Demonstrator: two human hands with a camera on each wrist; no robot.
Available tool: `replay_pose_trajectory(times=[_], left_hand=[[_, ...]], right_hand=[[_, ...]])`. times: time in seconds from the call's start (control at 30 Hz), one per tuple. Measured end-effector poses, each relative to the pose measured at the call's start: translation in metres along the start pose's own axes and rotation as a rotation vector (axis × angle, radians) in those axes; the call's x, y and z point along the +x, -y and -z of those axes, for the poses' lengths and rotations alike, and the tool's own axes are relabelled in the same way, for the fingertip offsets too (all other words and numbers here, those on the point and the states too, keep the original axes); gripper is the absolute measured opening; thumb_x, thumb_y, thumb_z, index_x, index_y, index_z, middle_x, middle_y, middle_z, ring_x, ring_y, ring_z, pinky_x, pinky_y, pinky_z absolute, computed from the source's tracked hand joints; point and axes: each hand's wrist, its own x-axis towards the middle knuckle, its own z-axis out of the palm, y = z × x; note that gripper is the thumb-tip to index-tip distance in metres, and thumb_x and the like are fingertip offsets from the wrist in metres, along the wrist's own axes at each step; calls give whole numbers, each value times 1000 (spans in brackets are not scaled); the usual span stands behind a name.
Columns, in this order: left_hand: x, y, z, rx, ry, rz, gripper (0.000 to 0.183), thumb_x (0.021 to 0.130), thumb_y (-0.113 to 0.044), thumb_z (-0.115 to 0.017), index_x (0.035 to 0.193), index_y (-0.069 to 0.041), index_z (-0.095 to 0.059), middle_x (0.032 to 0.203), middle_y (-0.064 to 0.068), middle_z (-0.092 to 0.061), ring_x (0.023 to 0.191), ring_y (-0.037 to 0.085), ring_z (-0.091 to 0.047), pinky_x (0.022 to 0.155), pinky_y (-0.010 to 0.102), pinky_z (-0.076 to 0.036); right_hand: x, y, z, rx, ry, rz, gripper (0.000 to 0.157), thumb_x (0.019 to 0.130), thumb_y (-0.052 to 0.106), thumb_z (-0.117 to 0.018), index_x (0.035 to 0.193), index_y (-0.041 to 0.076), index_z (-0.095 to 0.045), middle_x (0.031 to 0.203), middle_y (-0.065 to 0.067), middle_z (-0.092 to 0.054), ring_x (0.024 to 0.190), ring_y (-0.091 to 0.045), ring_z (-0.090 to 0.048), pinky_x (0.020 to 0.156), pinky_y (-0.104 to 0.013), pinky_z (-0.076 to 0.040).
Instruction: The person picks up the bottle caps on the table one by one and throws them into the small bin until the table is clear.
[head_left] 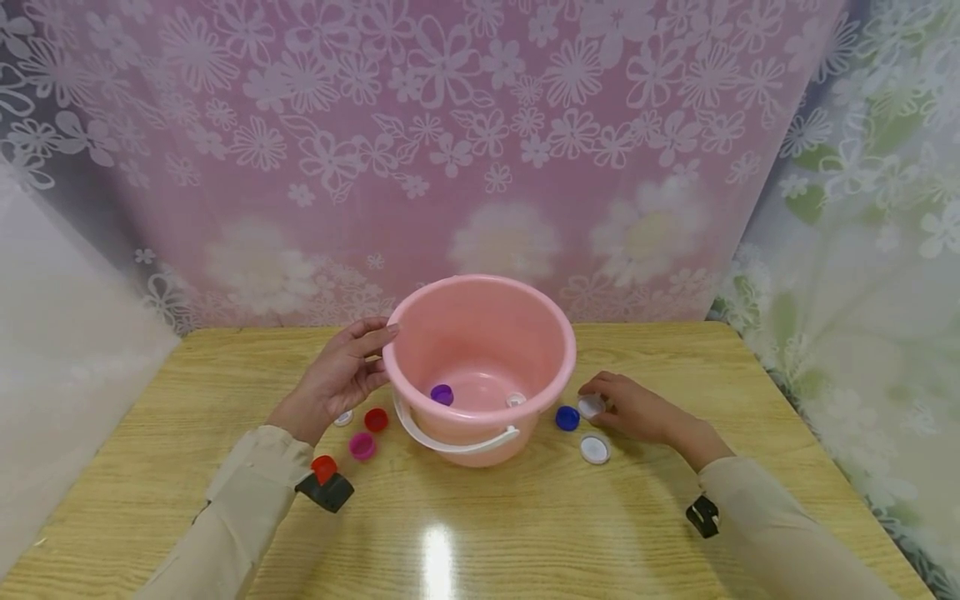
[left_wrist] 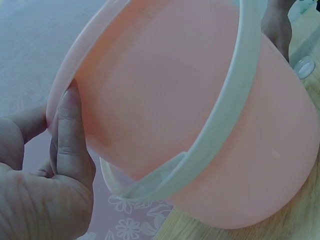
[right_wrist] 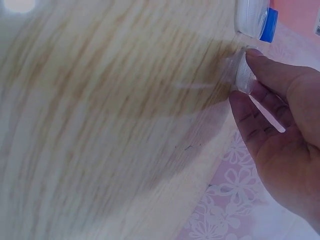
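Observation:
A pink bucket (head_left: 480,429) with a white handle (head_left: 465,446) stands on the table. My left hand (head_left: 337,379) grips its rim at the left, pinched between thumb and fingers, also seen in the left wrist view. Inside lie a purple bottle cap (head_left: 442,394) and a white bottle cap (head_left: 515,400). Right of the bucket, my right hand (head_left: 637,410) pinches a whitish round lid (right_wrist: 244,75) by its edges, down at the tabletop. Beside it lie a blue cap (head_left: 567,418) and another whitish lid (head_left: 595,448).
Left of the bucket lie a red cap (head_left: 377,419), a magenta cap (head_left: 362,446) and a white cap (head_left: 343,418), partly hidden by the left hand. The wooden table (head_left: 525,533) ends at a pink flowered curtain (head_left: 495,167) behind the bucket.

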Motion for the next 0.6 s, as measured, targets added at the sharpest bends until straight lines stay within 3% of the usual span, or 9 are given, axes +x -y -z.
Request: replay_pose_trajectory(times=[0.33, 0.6], left_hand=[[0, 1, -1, -11, -11, 3, 28, 93, -15, -65, 114, -9, -48, 81, 6, -59, 54, 13, -61, 55, 25, -57], [-1, 0, 0, -13, 4, 3, 29, 92, -16, -65, 114, -9, -48, 80, 6, -58, 53, 12, -61, 56, 25, -57]], right_hand=[[-2, 1, 3, 18, 5, -35, 35, 91, 9, -65, 123, -4, -57, 119, -16, -55, 104, -31, -55, 84, -45, -50], [-2, 0, 32, 72, -68, -78, 42, 92, 11, -64, 130, -3, -52, 122, -17, -52, 101, -30, -56, 78, -41, -54]])
